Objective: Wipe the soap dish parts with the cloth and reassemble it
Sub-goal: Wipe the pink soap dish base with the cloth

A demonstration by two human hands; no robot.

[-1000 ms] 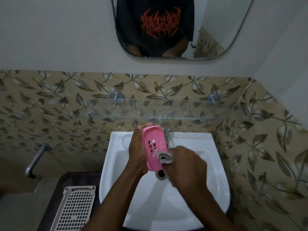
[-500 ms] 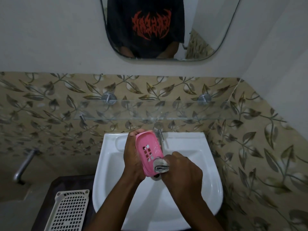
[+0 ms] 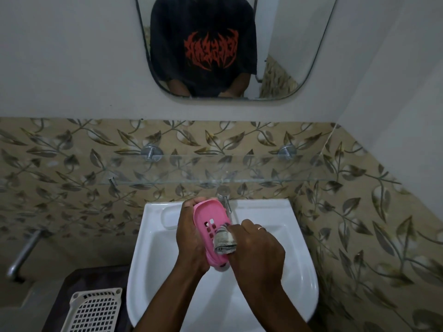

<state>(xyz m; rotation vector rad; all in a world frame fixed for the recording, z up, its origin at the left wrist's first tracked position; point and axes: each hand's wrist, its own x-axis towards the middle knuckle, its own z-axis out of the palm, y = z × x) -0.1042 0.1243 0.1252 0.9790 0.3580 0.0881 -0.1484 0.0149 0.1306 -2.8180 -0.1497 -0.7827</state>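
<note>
My left hand [image 3: 190,238] holds a pink soap dish part [image 3: 209,220] with drain slots, tilted on edge above the white sink [image 3: 299,279]. My right hand [image 3: 254,250] grips a folded grey cloth [image 3: 224,243] and presses it against the inside of the pink part, just below the slots. A cream perforated tray [image 3: 94,310], like a soap dish grid, lies on the dark counter at the lower left.
A chrome tap [image 3: 224,196] stands just behind the pink part. A glass shelf [image 3: 263,173] runs along the tiled wall above the sink. A mirror [image 3: 287,56] hangs higher up. Another metal tap [image 3: 22,252] juts from the left wall.
The cloth in my right hand has slid along the inside of the pink part, while my left hand kept its hold. The camera has tilted, shifting the scene slightly in view.
</note>
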